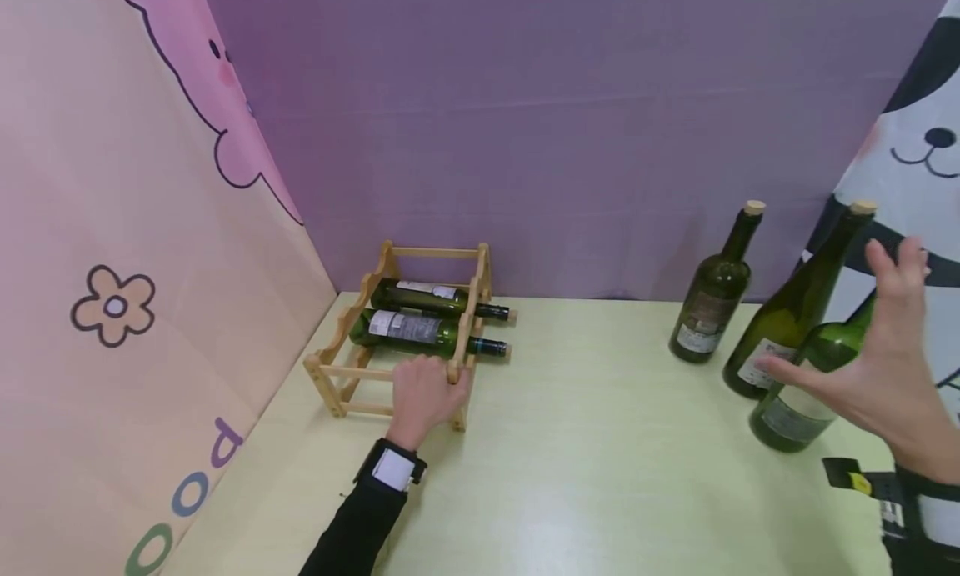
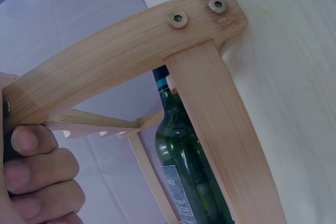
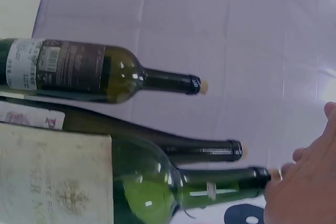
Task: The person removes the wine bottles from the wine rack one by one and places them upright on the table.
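Observation:
My left hand [image 1: 429,397] grips the near corner of a wooden wine rack [image 2: 210,103], its fingers curled below the top rail in the left wrist view. Two corked green wine bottles lie on the rack, a farther bottle [image 1: 431,298] and a nearer bottle [image 1: 405,329], necks pointing right. At the right, my right hand [image 1: 885,372] is raised with thumb and fingers spread, holding nothing. It partly covers the nearest standing green bottle [image 1: 791,418], which has a pale label in the right wrist view. A taller bottle [image 1: 798,309] stands just behind that one.
A third standing bottle [image 1: 708,305], dark with a cork, is farther left near the purple back wall [image 1: 555,142]. A pale tabletop [image 1: 585,443] spans the distance between rack and bottles. Printed side walls border the table at left and right.

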A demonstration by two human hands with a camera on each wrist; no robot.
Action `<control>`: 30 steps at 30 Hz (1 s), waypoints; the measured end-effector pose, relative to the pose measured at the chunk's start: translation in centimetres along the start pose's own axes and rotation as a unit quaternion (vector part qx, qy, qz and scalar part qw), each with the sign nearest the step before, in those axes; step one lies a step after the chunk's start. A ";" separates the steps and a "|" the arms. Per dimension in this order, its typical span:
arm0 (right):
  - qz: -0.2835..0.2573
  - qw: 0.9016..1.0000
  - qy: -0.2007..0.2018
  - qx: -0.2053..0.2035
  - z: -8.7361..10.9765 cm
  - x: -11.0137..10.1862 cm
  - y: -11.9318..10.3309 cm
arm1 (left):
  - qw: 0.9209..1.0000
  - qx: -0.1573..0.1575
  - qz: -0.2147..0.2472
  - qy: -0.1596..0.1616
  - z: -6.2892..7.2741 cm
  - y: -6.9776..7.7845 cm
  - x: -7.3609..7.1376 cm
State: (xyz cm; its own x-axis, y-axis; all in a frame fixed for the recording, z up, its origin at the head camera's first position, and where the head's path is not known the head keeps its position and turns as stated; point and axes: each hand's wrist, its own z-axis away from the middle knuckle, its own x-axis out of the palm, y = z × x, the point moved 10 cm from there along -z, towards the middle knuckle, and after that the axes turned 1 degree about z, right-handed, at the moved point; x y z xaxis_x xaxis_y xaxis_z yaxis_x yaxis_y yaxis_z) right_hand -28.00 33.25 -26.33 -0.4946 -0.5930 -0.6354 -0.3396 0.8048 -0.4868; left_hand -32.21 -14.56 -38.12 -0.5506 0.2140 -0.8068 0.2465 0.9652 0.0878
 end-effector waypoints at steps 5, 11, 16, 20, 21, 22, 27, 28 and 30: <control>-0.017 0.998 0.001 -0.063 -0.1 1.6 -1.5 | 1.000 0.006 0.008 0.009 0.1 0.1 -0.1; -0.054 0.994 -0.035 -0.091 -0.3 4.7 -2.8 | 1.000 0.000 0.008 0.005 0.0 -0.1 0.0; -0.065 0.993 -0.074 -0.071 -0.2 7.7 -3.2 | 1.000 -0.007 0.003 -0.007 0.0 -0.4 0.2; -0.066 0.990 -0.106 -0.065 -0.2 10.3 -3.8 | 1.000 -0.011 0.002 -0.013 -0.1 -0.4 0.4; -0.064 0.989 -0.114 -0.066 -0.2 11.0 -4.1 | 1.000 -0.012 0.004 -0.013 -0.1 -0.5 0.4; -0.062 0.988 -0.121 -0.072 -0.2 11.7 -4.4 | 1.000 -0.013 0.004 -0.013 -0.1 -0.5 0.4; -0.051 0.983 -0.157 -0.086 -0.2 15.0 -5.7 | 1.000 -0.013 0.011 -0.011 -0.1 -0.5 0.5; -0.048 0.982 -0.162 -0.090 -0.3 15.7 -6.0 | 1.000 -0.012 0.010 -0.010 -0.1 -0.5 0.5; -0.040 0.979 -0.172 -0.099 -0.4 16.9 -6.5 | 1.000 -0.011 0.010 -0.008 0.0 -0.4 0.5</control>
State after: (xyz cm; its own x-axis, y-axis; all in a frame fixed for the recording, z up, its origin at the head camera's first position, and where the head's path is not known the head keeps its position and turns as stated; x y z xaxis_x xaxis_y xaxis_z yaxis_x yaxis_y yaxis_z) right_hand -34.48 18.02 -33.65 -0.1723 -0.6004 -0.7809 -0.5313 0.7242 -0.4396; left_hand -32.58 -14.82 -38.50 -0.5337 0.2312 -0.8135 0.2395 0.9638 0.1168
